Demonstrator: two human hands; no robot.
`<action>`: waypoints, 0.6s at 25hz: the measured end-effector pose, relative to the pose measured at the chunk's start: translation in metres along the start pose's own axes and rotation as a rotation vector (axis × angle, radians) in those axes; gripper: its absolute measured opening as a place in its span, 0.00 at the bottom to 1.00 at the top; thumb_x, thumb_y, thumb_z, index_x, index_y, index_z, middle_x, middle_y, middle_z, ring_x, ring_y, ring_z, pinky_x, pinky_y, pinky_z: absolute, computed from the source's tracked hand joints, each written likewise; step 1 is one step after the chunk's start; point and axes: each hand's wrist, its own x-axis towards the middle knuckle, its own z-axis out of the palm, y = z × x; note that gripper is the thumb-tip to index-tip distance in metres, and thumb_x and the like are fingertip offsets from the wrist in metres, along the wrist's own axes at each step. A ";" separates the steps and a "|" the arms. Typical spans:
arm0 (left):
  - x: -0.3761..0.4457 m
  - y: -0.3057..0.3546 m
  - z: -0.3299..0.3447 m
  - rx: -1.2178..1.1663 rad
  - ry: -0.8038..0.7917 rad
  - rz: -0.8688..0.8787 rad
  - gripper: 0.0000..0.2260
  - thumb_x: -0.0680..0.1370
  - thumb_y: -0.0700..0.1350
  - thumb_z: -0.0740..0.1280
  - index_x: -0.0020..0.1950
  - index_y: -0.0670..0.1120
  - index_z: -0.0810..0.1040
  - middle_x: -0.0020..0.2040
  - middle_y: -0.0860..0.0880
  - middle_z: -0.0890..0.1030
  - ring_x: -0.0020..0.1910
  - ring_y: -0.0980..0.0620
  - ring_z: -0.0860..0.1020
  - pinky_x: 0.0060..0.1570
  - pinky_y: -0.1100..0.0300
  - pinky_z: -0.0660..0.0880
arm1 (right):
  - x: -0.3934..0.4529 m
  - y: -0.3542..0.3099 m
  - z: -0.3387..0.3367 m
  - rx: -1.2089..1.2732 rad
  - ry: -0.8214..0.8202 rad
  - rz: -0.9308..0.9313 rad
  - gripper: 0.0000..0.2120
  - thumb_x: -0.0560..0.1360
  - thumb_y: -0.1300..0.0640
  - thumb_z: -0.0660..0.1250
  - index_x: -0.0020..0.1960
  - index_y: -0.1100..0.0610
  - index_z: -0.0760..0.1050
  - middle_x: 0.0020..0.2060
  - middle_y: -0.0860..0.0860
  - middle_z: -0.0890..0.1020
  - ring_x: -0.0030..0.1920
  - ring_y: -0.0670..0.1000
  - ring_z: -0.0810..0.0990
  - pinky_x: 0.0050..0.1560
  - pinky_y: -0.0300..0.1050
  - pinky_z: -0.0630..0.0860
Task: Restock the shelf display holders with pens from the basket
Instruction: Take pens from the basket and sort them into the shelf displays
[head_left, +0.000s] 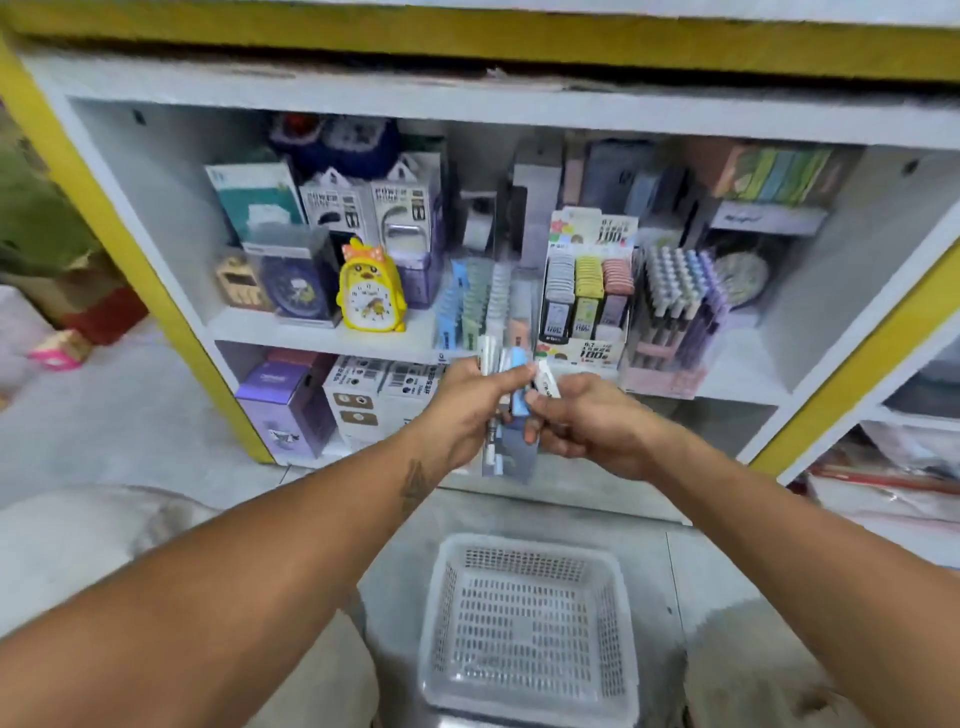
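Pens (511, 400): blue, white, bunched upright in left hand (467, 405).

Bright, even, diffuse light fills the frame, with no hard shadows and no glare. The inside of the shelf (519, 119) is dimmer toward its upper back. Wide-angle distortion bows the yellow frame (156, 291) outward at left and right edges. The whole picture is soft; the packaged goods at centre are smeared, their print unreadable. The basket (527, 623) at bottom centre is sharper.
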 end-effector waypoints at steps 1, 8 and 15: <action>0.000 0.021 0.000 -0.029 0.041 0.031 0.08 0.74 0.39 0.74 0.51 0.38 0.83 0.38 0.41 0.83 0.33 0.44 0.78 0.32 0.56 0.70 | -0.003 -0.020 0.002 -0.025 0.009 -0.037 0.06 0.84 0.57 0.62 0.50 0.59 0.73 0.35 0.59 0.80 0.22 0.46 0.68 0.19 0.35 0.59; 0.019 0.113 -0.017 -0.103 0.326 0.074 0.13 0.71 0.36 0.76 0.46 0.41 0.71 0.39 0.41 0.80 0.23 0.50 0.78 0.21 0.63 0.71 | 0.005 -0.102 -0.018 -0.112 0.246 -0.080 0.11 0.81 0.70 0.62 0.62 0.72 0.72 0.41 0.58 0.78 0.32 0.48 0.77 0.28 0.36 0.75; 0.062 0.125 -0.028 -0.148 0.321 0.057 0.17 0.70 0.35 0.76 0.52 0.39 0.72 0.46 0.37 0.81 0.27 0.47 0.78 0.21 0.63 0.70 | 0.065 -0.135 -0.036 -0.514 0.454 -0.270 0.04 0.78 0.66 0.70 0.52 0.61 0.77 0.41 0.60 0.83 0.30 0.51 0.86 0.32 0.41 0.82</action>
